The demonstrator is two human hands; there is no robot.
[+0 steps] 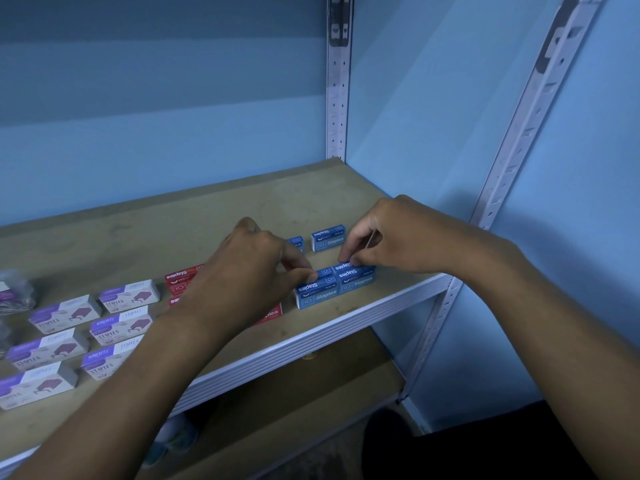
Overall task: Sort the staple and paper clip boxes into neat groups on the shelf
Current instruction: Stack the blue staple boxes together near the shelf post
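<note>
Several blue staple boxes [317, 293] sit packed together near the shelf's front right edge. My left hand [252, 268] pinches the left end of this cluster with thumb and fingers. My right hand [388, 237] presses its fingertips on the back right blue box [358, 266]. Two more blue boxes [328, 237] stand apart behind, one half hidden by my left hand. Red staple boxes [178, 280] lie mostly under my left hand and wrist. White and purple staple boxes [121, 323] form two rows at the left.
The tan shelf board [207, 209] has bare room at the back and right corner. Metal uprights [337, 98] stand at the back right and right. Clear bags of clips [15, 294] lie at the far left. A lower shelf [311, 386] shows below.
</note>
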